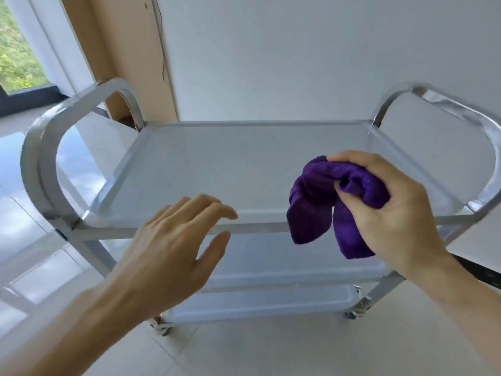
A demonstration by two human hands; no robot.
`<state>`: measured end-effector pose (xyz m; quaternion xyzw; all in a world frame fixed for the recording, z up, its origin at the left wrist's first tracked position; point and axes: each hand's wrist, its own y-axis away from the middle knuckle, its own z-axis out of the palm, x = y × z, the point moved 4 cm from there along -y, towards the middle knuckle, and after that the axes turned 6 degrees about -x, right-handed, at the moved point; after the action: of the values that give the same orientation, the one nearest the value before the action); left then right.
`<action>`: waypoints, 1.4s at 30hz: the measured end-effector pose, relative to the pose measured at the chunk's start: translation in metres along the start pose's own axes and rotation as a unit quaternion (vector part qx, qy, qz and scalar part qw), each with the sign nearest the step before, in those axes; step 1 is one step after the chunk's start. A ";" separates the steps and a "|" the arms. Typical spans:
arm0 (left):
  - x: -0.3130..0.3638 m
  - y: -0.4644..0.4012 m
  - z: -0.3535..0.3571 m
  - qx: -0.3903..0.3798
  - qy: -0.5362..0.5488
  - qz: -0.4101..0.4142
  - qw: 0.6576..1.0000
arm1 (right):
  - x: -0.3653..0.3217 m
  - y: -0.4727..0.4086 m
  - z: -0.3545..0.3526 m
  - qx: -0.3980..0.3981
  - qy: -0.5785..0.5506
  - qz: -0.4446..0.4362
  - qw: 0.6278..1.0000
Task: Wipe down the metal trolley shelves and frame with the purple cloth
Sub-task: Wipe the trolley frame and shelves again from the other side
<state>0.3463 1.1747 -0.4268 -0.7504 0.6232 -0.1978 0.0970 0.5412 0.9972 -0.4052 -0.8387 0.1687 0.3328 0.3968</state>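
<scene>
The bunched terry cloth (320,202) is deep purple, plain, without pattern. The three-shelf metal trolley (189,164) is silver-grey, its shelves a pale matt grey, its curved side handles brighter and mirror-like. The glossy tiled floor (244,354) is off-white; the wall (298,50) plain white; the wooden panel (127,44) tan.

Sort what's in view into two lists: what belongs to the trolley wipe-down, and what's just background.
Job:
purple cloth, bunched in the right hand
metal trolley, three shelves
left hand, open, near the front rail

Background:
window
white wall
tiled floor
</scene>
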 end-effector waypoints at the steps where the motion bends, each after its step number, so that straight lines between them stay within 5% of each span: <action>1: -0.006 -0.007 0.000 -0.020 0.003 -0.023 1.000 | 0.002 -0.013 -0.002 0.002 0.010 0.002 1.000; 6: -0.030 -0.022 0.025 -0.196 -0.036 -0.110 0.974 | 0.032 -0.052 -0.004 -0.022 0.182 -0.056 0.982; 9: -0.047 -0.023 0.052 -0.264 -0.029 -0.164 0.950 | 0.073 -0.050 0.011 -0.235 0.310 0.031 0.921; 11: -0.049 -0.019 0.066 -0.279 -0.002 -0.188 0.942 | 0.099 -0.035 0.016 -0.336 0.275 0.135 0.891; 26: -0.029 -0.050 0.095 -0.205 0.017 -0.130 0.970 | 0.137 -0.019 -0.025 -0.317 0.262 0.145 0.900; 42: -0.063 -0.165 0.139 -0.214 0.022 -0.070 0.974 | 0.194 -0.062 -0.041 -0.259 0.303 0.230 0.888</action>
<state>0.5431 1.2561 -0.4988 -0.7908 0.5992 -0.0824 -0.0940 0.7324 1.0008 -0.4864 -0.9094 0.3768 0.1761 0.0069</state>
